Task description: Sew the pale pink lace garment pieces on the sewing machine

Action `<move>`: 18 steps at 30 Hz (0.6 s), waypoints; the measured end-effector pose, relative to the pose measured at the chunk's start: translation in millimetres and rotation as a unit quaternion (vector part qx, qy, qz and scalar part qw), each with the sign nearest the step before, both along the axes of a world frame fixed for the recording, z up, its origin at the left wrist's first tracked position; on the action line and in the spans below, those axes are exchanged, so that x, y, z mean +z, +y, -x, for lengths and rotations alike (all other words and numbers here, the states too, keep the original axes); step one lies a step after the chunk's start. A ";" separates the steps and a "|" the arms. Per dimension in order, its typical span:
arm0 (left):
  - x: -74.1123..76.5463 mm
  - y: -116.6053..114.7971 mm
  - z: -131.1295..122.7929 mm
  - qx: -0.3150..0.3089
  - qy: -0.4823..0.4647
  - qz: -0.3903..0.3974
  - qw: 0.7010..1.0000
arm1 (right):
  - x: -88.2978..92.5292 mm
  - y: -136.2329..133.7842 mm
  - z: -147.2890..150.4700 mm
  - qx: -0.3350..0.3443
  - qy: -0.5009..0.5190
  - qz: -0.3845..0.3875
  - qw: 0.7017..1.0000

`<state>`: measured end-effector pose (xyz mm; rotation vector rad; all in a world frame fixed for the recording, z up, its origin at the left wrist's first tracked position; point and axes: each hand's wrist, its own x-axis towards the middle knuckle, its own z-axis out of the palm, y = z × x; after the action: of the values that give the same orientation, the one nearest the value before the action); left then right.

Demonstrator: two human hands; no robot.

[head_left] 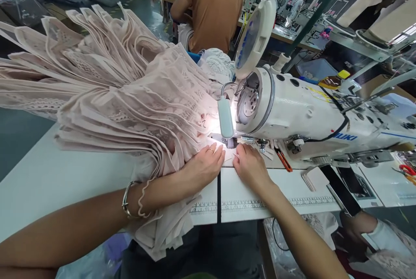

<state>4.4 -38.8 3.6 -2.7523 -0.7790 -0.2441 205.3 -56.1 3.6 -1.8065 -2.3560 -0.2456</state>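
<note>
My left hand (203, 164) lies flat on pale pink lace fabric (136, 97), fingers stretched toward the needle of the white sewing machine (302, 114). A bracelet sits on that wrist. My right hand (250, 166) rests just right of the needle, its fingers curled and pinching a small pale piece of fabric (234, 156) under the presser foot. A large pile of the pink lace pieces fans out to the left over the white table (48, 175). A small lamp (225, 118) lights the needle area.
Red-handled snips (284, 160) lie under the machine arm, scissors (406, 170) at the far right. Ruler markings (260, 205) run along the table's front edge. A person in an orange shirt (211, 6) works at another table behind.
</note>
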 end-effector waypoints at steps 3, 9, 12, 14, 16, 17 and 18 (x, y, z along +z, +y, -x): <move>1.2 4.8 0.0 -0.011 -0.014 0.034 0.999 | -2.5 10.4 1.9 -0.017 0.119 0.040 0.992; -6.4 17.3 5.0 0.042 -0.203 0.175 0.962 | -0.4 12.9 6.6 -0.055 0.307 0.073 0.947; -12.7 11.5 4.0 -0.021 -0.206 0.162 0.965 | 1.3 11.3 6.9 -0.066 0.329 0.079 0.939; -14.7 6.2 2.7 -0.055 -0.157 0.117 0.979 | 1.6 11.1 7.2 -0.068 0.334 0.075 0.937; -14.7 2.5 1.9 -0.056 -0.117 0.081 0.988 | 1.6 11.4 7.7 -0.069 0.336 0.069 0.937; -14.4 1.4 1.8 -0.054 -0.105 0.071 0.990 | 1.6 11.6 7.9 -0.069 0.337 0.069 0.936; -14.0 0.8 1.9 -0.053 -0.097 0.064 0.992 | 1.7 11.8 8.2 -0.069 0.338 0.070 0.936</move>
<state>2.6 -38.0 -10.4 -2.9284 -0.7173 -0.5070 197.1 -44.3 5.2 -1.7394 -1.7950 0.4714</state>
